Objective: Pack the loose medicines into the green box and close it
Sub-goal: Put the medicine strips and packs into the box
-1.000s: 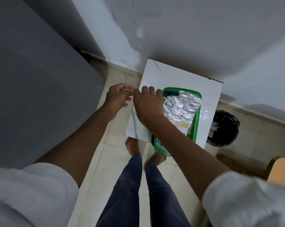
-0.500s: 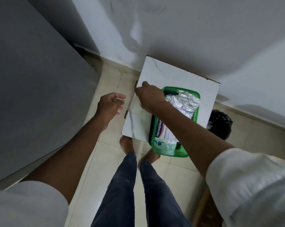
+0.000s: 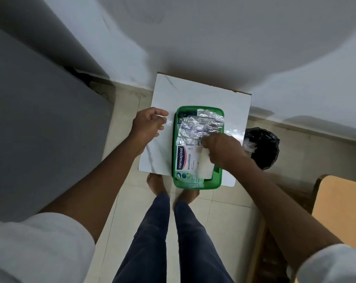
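a green box (image 3: 197, 185) is sitting on a white marbled table (image 3: 193, 92) against a grey wall; right hand (image 3: 222, 149) is pinching white packet (image 3: 203, 167), left hand (image 3: 147, 124) is hovering loosely curled, empty.

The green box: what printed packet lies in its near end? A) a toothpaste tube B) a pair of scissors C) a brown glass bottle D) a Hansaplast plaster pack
D: a white and blue Hansaplast pack lies in the near end of the green box, below the silver foil strips.
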